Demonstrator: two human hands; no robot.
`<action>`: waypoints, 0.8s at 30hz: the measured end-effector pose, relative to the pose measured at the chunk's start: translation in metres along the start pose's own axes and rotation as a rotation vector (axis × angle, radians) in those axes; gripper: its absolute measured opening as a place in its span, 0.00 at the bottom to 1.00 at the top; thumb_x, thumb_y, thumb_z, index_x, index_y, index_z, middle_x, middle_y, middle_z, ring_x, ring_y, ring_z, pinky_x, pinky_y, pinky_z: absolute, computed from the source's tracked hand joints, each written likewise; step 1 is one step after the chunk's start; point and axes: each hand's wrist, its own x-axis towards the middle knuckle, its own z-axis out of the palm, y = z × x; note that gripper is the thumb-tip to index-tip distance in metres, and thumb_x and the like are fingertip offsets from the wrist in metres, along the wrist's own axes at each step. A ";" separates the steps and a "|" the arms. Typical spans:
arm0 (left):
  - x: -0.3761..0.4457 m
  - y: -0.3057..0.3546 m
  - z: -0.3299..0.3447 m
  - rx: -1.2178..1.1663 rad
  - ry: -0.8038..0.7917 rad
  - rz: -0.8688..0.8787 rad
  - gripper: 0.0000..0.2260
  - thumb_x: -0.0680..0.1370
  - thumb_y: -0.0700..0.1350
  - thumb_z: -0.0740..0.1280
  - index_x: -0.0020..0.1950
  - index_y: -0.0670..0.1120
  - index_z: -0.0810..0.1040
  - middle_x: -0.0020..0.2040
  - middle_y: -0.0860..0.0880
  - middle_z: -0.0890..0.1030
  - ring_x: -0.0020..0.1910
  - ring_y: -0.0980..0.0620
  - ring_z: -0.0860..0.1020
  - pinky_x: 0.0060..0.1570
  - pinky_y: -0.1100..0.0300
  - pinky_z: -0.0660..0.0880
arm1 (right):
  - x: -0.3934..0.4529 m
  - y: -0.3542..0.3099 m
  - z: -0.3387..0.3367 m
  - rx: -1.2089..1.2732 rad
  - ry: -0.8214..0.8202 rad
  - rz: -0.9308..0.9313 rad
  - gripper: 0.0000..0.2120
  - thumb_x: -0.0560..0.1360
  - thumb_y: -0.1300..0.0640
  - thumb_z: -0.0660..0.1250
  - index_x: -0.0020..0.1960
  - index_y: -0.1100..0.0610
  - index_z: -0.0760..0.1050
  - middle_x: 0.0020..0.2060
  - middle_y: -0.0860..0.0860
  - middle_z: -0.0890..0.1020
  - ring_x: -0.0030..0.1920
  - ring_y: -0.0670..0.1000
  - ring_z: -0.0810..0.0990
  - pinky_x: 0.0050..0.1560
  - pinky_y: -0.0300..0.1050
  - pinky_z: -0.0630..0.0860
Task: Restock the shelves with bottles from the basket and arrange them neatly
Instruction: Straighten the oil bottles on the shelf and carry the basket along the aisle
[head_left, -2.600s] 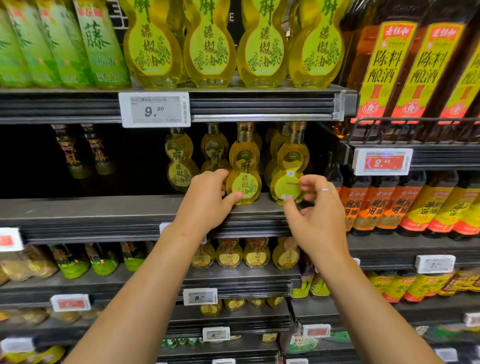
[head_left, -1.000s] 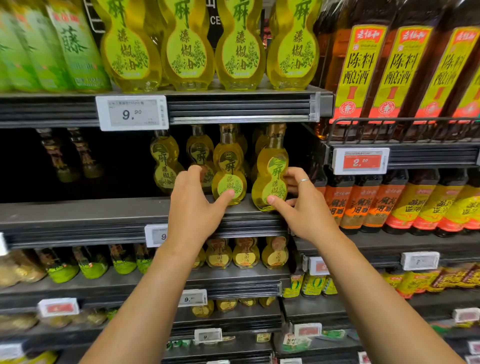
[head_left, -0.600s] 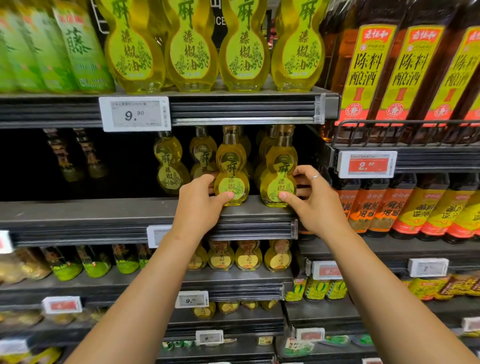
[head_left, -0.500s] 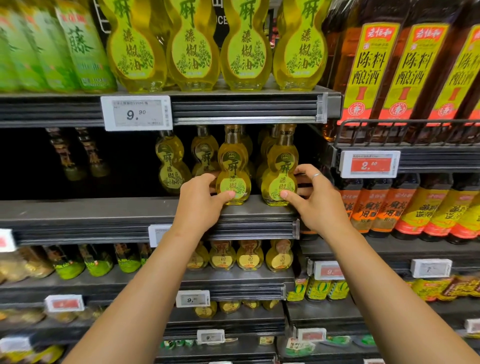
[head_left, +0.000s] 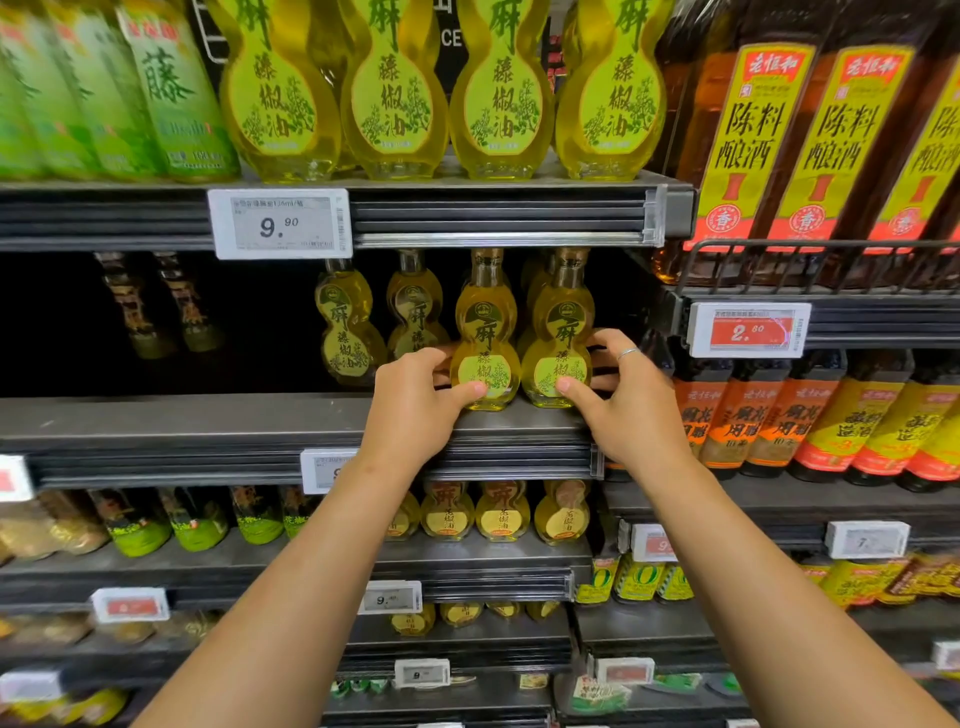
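Dark shelves (head_left: 208, 431) are filling the whole wall in front of the person, stacked tier over tier. On the top tier, big yellow bottles (head_left: 395, 98) with green labels are standing in a row, with green packs (head_left: 171, 104) to their left and tall brown bottles (head_left: 748, 145) to their right behind a wire rail (head_left: 810, 260). A white price tag (head_left: 280, 223) reading 9.90 is clipping onto that shelf's edge; a red tag (head_left: 748, 330) is sitting further right.

On the middle shelf, small gourd-shaped oil bottles are standing at the front edge. The left hand (head_left: 415, 405) is gripping the left bottle (head_left: 485, 332) low down, thumb pressing on the label and fingers curling behind. The right hand (head_left: 628, 400) is holding the right bottle (head_left: 561, 327) the same way, thumb on the front, fingers wrapping round the far side, a ring (head_left: 627, 353) showing on one finger. Both bottles are upright on the shelf, just beside each other. Two more bottles (head_left: 345, 327) are standing further back to the left.

Orange-labelled bottles (head_left: 727, 415) are lining the shelf to the right. Lower tiers are carrying smaller yellow bottles (head_left: 498, 512) and green-based ones (head_left: 197, 519).
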 end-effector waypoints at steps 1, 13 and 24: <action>0.000 0.000 0.000 0.002 -0.004 0.003 0.17 0.72 0.54 0.78 0.57 0.47 0.84 0.45 0.57 0.81 0.43 0.67 0.76 0.39 0.76 0.66 | -0.001 0.000 0.000 -0.005 0.002 -0.003 0.25 0.76 0.49 0.75 0.70 0.46 0.70 0.58 0.45 0.81 0.51 0.43 0.82 0.49 0.44 0.78; -0.033 -0.012 -0.020 0.007 0.017 0.183 0.18 0.77 0.49 0.72 0.66 0.48 0.78 0.57 0.51 0.82 0.55 0.56 0.79 0.59 0.55 0.79 | -0.038 -0.006 0.002 -0.055 0.082 0.084 0.24 0.77 0.54 0.72 0.71 0.49 0.70 0.55 0.46 0.79 0.52 0.46 0.79 0.56 0.45 0.79; -0.128 -0.103 -0.037 -0.192 -0.037 0.369 0.05 0.78 0.44 0.67 0.53 0.51 0.79 0.47 0.60 0.77 0.47 0.65 0.76 0.50 0.76 0.68 | -0.173 0.046 0.010 -0.128 0.039 0.296 0.13 0.76 0.55 0.72 0.57 0.44 0.74 0.53 0.48 0.81 0.51 0.40 0.80 0.48 0.29 0.75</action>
